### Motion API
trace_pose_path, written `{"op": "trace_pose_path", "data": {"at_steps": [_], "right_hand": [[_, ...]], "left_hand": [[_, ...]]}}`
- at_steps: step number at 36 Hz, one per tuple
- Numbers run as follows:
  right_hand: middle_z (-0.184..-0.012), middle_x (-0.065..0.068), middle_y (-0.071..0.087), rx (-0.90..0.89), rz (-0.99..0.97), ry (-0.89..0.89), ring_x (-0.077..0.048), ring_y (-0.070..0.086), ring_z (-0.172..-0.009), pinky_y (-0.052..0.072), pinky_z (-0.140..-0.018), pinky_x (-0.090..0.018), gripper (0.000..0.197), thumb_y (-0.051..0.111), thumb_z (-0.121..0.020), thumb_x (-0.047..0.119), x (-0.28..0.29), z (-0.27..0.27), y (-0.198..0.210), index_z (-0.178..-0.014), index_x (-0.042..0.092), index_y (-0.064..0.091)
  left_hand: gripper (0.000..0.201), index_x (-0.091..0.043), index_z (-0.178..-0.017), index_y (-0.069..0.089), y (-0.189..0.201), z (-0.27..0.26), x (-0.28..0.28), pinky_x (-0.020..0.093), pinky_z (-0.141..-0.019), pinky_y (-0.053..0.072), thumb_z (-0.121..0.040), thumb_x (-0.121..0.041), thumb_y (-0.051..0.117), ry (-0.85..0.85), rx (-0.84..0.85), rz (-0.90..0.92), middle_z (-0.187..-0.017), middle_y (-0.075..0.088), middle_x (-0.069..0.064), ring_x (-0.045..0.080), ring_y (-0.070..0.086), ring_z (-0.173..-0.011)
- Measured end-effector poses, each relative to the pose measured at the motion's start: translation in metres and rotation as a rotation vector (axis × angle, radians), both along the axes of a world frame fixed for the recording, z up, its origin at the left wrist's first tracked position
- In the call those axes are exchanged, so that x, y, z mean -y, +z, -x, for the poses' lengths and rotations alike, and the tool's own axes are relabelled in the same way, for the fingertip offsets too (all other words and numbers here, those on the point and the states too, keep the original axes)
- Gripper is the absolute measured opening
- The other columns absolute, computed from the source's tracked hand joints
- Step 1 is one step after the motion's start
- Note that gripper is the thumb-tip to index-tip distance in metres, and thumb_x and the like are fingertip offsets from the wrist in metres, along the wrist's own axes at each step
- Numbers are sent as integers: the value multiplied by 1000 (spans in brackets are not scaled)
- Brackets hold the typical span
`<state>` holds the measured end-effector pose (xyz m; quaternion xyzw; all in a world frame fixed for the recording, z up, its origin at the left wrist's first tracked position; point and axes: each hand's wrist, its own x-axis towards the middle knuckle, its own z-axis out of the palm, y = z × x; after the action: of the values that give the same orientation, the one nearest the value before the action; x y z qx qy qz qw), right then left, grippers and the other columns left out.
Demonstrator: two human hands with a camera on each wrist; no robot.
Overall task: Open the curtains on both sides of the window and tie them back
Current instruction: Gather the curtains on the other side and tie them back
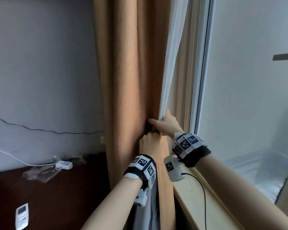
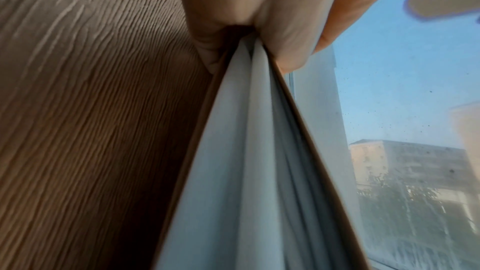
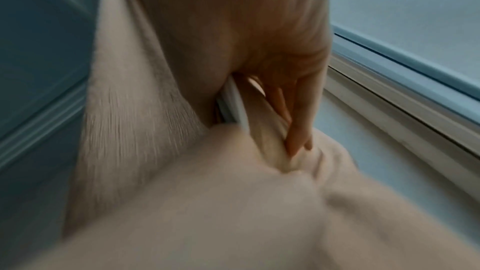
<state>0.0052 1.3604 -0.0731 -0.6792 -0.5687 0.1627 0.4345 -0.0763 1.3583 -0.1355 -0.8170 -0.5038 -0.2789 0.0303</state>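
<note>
A tan ribbed curtain (image 1: 128,80) hangs gathered beside the window, with a pale lining (image 1: 171,63) along its right edge. My left hand (image 1: 149,141) grips the bunched edge from below; in the left wrist view the curtain (image 2: 91,110) and the grey-white lining (image 2: 241,151) run out of that hand (image 2: 259,34). Just above it, my right hand (image 1: 164,121) holds the same edge, thumb across the tan cloth. In the blurred right wrist view, the fingers (image 3: 298,114) curl round folds of the curtain (image 3: 135,130).
The window pane (image 1: 248,97) and its frame (image 1: 199,80) stand at the right, with a light sill (image 1: 194,193) and a black cable (image 1: 203,193) on it. On the dark surface at the left lie a white remote (image 1: 22,215), a plastic bag (image 1: 42,171) and a white adapter (image 1: 63,164).
</note>
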Motion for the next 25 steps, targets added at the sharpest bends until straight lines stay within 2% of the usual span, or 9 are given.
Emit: {"op": "trace_pose_path", "data": {"at_steps": [3,6,10,12,14,16,20,22,25], "right_hand": [[-97,-10,65,122,18,19,-23,63,-80,49,-64,-28,37,54,-85,27,-2,6,1,-117,11,44],[-88,-11,65,204,-5,32,-22,61,-72,44,-56,-26,16,47,-87,16,0,11,3,-101,9,47],[-93,-14,59,299,-23,-17,-30,58,-79,44,-64,-32,22,44,-86,13,-3,14,2,-107,5,45],[-95,-14,58,301,-4,-45,-31,59,-82,47,-66,-35,25,44,-87,13,-2,15,2,-110,4,44],[-93,-13,58,282,10,-82,-31,60,-81,51,-68,-38,27,44,-87,12,-1,17,3,-113,5,43],[-90,-12,57,273,5,-121,-29,59,-78,49,-65,-36,28,44,-86,10,0,21,3,-114,6,43],[-93,-14,59,258,-12,-181,-30,60,-80,51,-69,-38,34,43,-84,8,-2,25,1,-117,6,43],[-88,-11,57,260,-4,-204,-23,57,-73,47,-60,-32,27,44,-85,8,-2,25,0,-112,7,43],[-76,-1,49,280,2,-217,-12,49,-64,35,-51,-21,18,44,-86,6,-1,28,0,-103,11,38]], "left_hand": [[19,-14,-98,57,-2,8,-11,36,-73,49,-92,-26,43,-30,17,-4,-100,65,9,31,65,-89],[24,-9,-103,54,-10,13,-18,38,-73,50,-94,-27,41,-124,16,-3,-102,59,14,34,63,-89],[47,-6,-117,52,-19,27,-27,41,-78,50,-94,-44,40,-265,-63,23,-109,55,21,39,60,-92],[64,-6,-125,51,-22,38,-31,41,-81,51,-93,-58,31,-332,-92,43,-114,54,22,40,59,-95],[73,-8,-122,56,-23,51,-32,40,-83,51,-91,-63,19,-409,-92,45,-117,55,21,39,60,-95],[69,-5,-111,62,-30,64,-33,39,-81,50,-96,-54,17,-464,-74,50,-114,56,19,38,61,-91],[52,1,-94,64,-65,88,-36,39,-83,47,-101,-36,28,-488,2,121,-103,60,16,36,61,-91],[42,-2,-98,67,-89,99,-40,40,-82,49,-100,-31,36,-473,3,142,-102,60,12,34,61,-90],[34,-20,-122,62,-115,111,-48,37,-87,49,-94,-21,42,-491,6,160,-116,58,4,28,61,-99]]}}
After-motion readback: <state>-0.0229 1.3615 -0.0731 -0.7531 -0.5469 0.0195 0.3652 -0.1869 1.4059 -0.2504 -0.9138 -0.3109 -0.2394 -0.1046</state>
